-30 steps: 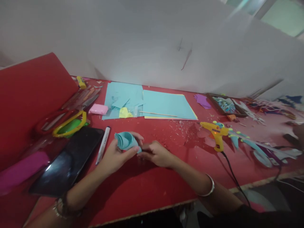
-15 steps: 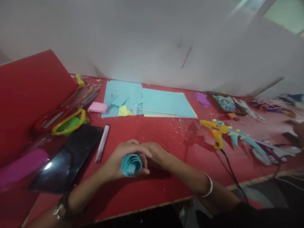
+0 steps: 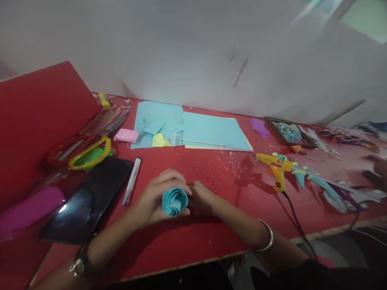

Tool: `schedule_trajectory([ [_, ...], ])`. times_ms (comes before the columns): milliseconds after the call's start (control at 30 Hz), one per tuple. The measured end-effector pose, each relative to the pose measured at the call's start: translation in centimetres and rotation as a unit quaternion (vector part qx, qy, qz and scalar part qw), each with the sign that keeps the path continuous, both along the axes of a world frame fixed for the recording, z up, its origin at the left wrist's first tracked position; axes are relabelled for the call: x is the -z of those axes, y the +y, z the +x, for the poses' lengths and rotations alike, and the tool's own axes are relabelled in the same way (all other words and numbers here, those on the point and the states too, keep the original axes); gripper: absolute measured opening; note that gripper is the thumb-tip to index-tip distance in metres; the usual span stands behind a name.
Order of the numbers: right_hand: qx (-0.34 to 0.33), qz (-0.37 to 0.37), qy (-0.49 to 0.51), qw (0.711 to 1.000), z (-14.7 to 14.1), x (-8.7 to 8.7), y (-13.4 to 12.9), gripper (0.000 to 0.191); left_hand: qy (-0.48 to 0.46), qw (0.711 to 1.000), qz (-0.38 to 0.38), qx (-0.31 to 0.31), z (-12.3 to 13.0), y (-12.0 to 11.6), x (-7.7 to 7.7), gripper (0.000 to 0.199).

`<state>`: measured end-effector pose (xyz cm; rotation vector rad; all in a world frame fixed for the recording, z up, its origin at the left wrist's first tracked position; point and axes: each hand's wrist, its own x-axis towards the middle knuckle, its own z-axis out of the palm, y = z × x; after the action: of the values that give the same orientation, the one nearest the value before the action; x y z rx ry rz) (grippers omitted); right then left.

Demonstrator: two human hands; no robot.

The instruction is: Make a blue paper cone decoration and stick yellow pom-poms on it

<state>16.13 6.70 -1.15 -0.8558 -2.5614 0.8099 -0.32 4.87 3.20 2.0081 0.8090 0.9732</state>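
Note:
A blue paper roll point(image 3: 174, 202), coiled in several loose layers, points its open end toward me above the table's front part. My left hand point(image 3: 157, 193) is closed around it, fingers over the top and thumb underneath. Against the roll's right side, my right hand point(image 3: 202, 197) is curled in, its fingertips mostly hidden behind the roll and the left hand. Left of my hands lies a white marker point(image 3: 132, 182) with a dark cap, and beside it a black phone-like slab point(image 3: 90, 199).
Blue paper sheets point(image 3: 214, 131) lie at the back with a thin stick point(image 3: 202, 142). On the right, a yellow glue gun point(image 3: 277, 169) trails a black cord. Scissors point(image 3: 90, 155) and a pink block point(image 3: 126, 135) are left. A tray point(image 3: 308, 141) holds scraps.
The paper roll has shifted slightly right and up, and its coils show a wider opening. My left hand's fingers have moved over its top; the right hand has drawn slightly away from them.

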Motion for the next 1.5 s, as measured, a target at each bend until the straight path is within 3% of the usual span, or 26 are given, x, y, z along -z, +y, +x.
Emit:
schedule_trajectory([
  [433, -0.054, -0.052, 0.132, 0.988, 0.4, -0.3, 0.2, 0.027, -0.022, 0.998, 0.037, -0.043, -0.8, 0.2, 0.7, 0.033],
  [600, -0.035, -0.092, 0.108, 0.989, 0.5, -0.4, 0.3, 0.023, -0.028, 0.993, 0.067, -0.090, -0.8, 0.3, 0.9, 0.058],
  [767, -0.028, -0.110, 0.124, 0.986, 0.4, 0.0, 0.4, 0.023, -0.027, 0.989, 0.107, -0.097, -1.0, 0.5, 0.7, 0.034],
  [967, -0.016, -0.140, 0.150, 0.979, 0.3, -0.7, 0.2, 0.026, -0.024, 0.981, 0.150, -0.117, -1.0, 0.8, 0.5, 0.030],
  [1167, -0.029, -0.052, 0.147, 0.987, 0.3, -0.6, 0.4, 0.026, -0.022, 0.979, 0.163, -0.121, -1.0, 0.6, 0.2, 0.027],
  [1267, -0.018, -0.048, 0.146, 0.988, 0.4, -0.8, 0.6, 0.029, -0.039, 0.981, 0.142, -0.126, -1.1, 0.7, 0.5, 0.027],
  [1400, -0.020, -0.158, 0.141, 0.977, 0.5, -1.4, 0.5, 0.041, -0.104, 0.986, 0.057, -0.116, -1.2, 0.7, 1.3, 0.048],
  [1500, -0.051, -0.297, 0.165, 0.939, 0.5, -1.9, 0.3, 0.045, -0.122, 0.987, -0.031, -0.098, -1.0, 0.5, 1.7, 0.059],
])
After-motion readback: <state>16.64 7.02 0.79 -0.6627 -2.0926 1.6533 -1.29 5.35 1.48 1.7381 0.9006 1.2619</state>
